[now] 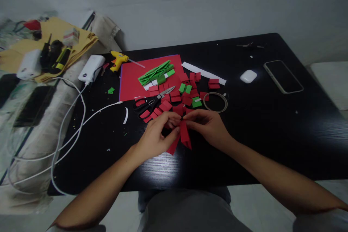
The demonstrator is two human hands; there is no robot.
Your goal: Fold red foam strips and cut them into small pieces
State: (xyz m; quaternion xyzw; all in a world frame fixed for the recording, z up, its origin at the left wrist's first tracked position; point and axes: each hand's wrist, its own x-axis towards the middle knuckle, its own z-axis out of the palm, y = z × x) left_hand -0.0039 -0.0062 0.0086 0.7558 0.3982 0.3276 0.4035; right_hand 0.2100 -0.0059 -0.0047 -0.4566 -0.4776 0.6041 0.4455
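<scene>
Folded red paper [185, 136] is pinched between the fingers of my left hand [160, 132] and my right hand [208, 127], low over the black table's front half. Another red paper flap [173, 146] hangs beneath my left fingers; whether both are one piece I cannot tell. Just beyond my hands lie several small folded red paper pieces [175, 96], with a few green ones [185, 88] among them. Black-handled scissors [153, 101] rest on these pieces, blades pointing right. A roll of tape [215, 102] lies flat beyond my right hand.
Behind the pieces, folded green paper strips [156, 72] lie on red sheets [130, 76]. A yellow glue gun [118, 60], a white power bank [91, 69] and a looping white cable [84, 116] are at left. At right are a white earbud case [248, 76] and a phone [283, 76].
</scene>
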